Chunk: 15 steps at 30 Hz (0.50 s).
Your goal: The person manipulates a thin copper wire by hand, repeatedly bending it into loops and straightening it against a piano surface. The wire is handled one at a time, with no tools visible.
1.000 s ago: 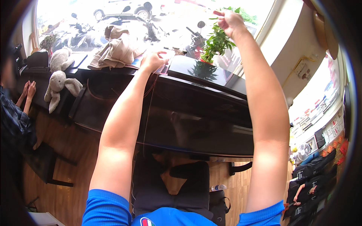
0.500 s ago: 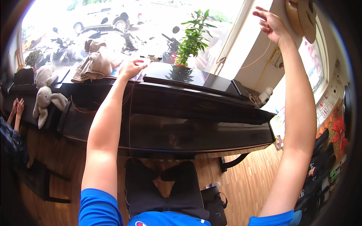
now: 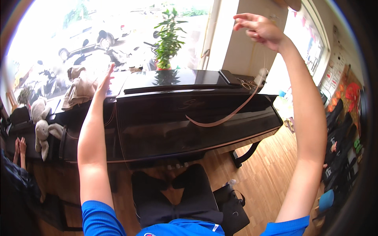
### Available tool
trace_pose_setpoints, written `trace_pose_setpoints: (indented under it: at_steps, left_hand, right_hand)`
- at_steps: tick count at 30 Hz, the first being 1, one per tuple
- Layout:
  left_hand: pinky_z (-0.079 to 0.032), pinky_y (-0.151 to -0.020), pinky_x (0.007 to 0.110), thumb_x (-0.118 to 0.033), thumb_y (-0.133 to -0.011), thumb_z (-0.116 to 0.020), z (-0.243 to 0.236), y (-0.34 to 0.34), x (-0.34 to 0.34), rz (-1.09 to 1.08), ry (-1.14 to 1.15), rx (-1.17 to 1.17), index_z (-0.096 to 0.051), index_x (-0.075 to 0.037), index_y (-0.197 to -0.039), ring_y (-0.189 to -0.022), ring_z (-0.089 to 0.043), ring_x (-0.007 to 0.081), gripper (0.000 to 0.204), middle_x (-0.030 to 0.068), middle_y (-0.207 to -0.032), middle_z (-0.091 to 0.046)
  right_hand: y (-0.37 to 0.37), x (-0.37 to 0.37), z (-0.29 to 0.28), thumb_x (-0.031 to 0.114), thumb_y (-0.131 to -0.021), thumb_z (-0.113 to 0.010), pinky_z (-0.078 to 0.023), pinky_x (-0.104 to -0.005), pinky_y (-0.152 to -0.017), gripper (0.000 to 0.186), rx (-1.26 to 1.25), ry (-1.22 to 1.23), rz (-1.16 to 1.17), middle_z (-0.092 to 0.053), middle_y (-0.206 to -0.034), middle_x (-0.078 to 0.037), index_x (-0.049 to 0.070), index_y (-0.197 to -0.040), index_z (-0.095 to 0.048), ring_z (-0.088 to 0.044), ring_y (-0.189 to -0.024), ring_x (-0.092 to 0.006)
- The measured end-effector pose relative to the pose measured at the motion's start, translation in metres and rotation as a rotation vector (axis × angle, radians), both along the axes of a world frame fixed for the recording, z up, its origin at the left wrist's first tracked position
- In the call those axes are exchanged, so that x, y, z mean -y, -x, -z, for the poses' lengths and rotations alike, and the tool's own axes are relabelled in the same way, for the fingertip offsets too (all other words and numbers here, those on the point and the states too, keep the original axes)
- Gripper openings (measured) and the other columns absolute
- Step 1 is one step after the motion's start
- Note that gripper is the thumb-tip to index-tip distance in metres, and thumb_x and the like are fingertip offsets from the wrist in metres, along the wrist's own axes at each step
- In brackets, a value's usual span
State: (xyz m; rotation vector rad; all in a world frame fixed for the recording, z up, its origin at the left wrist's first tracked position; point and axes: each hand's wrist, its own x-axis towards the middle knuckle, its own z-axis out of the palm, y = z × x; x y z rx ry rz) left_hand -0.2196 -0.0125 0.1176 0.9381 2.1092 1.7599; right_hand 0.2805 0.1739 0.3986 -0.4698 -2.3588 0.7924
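Observation:
My right hand (image 3: 261,32) is raised at upper right, forefingers extended and the others curled, with a thin pale cord (image 3: 256,93) hanging from it in a blurred curve across the front of a black piano (image 3: 157,126). My left hand (image 3: 105,82) is seen edge-on at the piano top's left part, fingers pointing up and apart, beside a crumpled beige cloth (image 3: 76,90). Thin cords dangle down the piano front below it. A potted plant (image 3: 168,39) stands behind the glossy top, by the window.
Grey plush rabbits (image 3: 45,133) sit at left, beside another person's hands (image 3: 20,146). A coiled cord (image 3: 247,83) lies at the top's right end. A black bag (image 3: 230,214) is on the wooden floor below; black cases (image 3: 336,145) stand along the right wall.
The view has shifted, showing more of the piano and floor. My left hand's fingers have straightened upward. My right hand has moved right, then lower, and the hanging cord now swings in an arc.

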Motion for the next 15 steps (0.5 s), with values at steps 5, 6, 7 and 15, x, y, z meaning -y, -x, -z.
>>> trace_pose_setpoints:
  at_steps: [5, 6, 7, 15]
  left_hand:
    - [-0.035, -0.069, 0.020, -0.090, -0.075, -0.053, -0.018, 0.024, 0.031, 0.025, -0.516, 0.239, -0.051, -0.010, -0.140, -0.077, -0.042, 0.0080, 0.102, 0.0030, -0.106, -0.055]
    - [-0.036, -0.067, 0.018, -0.088, -0.075, -0.056, -0.032, 0.014, 0.032, 0.032, -0.584, 0.202, -0.052, -0.007, -0.137, -0.077, -0.045, 0.0060, 0.102, 0.0020, -0.103, -0.055]
    - [-0.038, -0.068, 0.019, -0.083, -0.080, -0.058, -0.050, 0.015, 0.040, 0.046, -0.611, 0.084, -0.052, -0.003, -0.136, -0.080, -0.048, 0.0044, 0.097, 0.0011, -0.100, -0.056]
    - [-0.055, -0.079, 0.031, -0.044, -0.107, -0.039, -0.138, -0.299, 0.021, 0.890, -0.290, -0.159, -0.057, -0.003, -0.121, -0.076, -0.070, 0.0212, 0.047, 0.0141, -0.097, -0.070]
  right_hand:
    - [-0.004, 0.024, 0.019, 0.021, -0.102, -0.058, -0.031, -0.0153, -0.046, 0.034, 0.149, 0.015, -0.163, -0.067, -0.098, -0.005, 0.003, -0.131, -0.058, -0.037, -0.053, 0.0005]
    - [-0.003, 0.027, 0.023, 0.020, -0.102, -0.058, -0.031, -0.0156, -0.046, 0.033, 0.171, 0.048, -0.191, -0.068, -0.096, -0.005, 0.003, -0.131, -0.059, -0.036, -0.053, 0.0000]
    - [0.002, 0.034, 0.031, 0.019, -0.102, -0.057, -0.031, -0.0159, -0.046, 0.032, 0.197, 0.089, -0.242, -0.068, -0.095, -0.005, 0.002, -0.130, -0.059, -0.036, -0.053, -0.0005]
    - [0.004, 0.095, 0.081, 0.019, -0.099, -0.060, -0.032, -0.0183, -0.050, 0.025, 0.229, 0.018, -0.255, -0.069, -0.082, -0.001, 0.002, -0.115, -0.068, -0.040, -0.055, -0.0002]
